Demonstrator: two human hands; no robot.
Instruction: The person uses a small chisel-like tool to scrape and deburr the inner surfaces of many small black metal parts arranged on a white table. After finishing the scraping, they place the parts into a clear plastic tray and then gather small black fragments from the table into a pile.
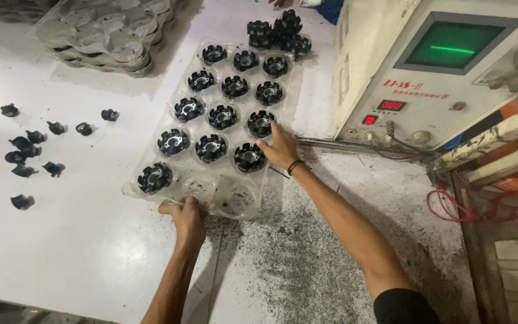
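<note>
A clear moulded-plastic tray with round pockets (pixel 151 139) lies on the white worktable (pixel 79 246), running from the near edge of the table's middle away toward the far right. Thirteen of its pockets hold black round finned parts with bright metal centres (pixel 223 116); the two pockets in the nearest row, middle (pixel 198 186) and right (pixel 237 198), are bare, so the filling looks nearly done, with only those two places left.

The left hand (pixel 186 217) rests at the tray's near edge, just below the middle empty pocket, fingers curled over the rim; whether it pinches the plastic or only presses on it cannot be told from this angle. The right hand (pixel 280 147) lies at the tray's right side, fingers spread flat, fingertips touching the rim beside the seated part in the second row (pixel 249 156). It holds nothing.

More of the same black parts sit in a loose heap (pixel 280 31) just beyond the tray's far end. Small black clip-like pieces (pixel 28 150) are scattered well to the left. A stack of spare clear trays (pixel 106 33) stands at the far left (apparently empty). A cream-coloured box-shaped machine with a green screen (pixel 445 72) stands to the right.
</note>
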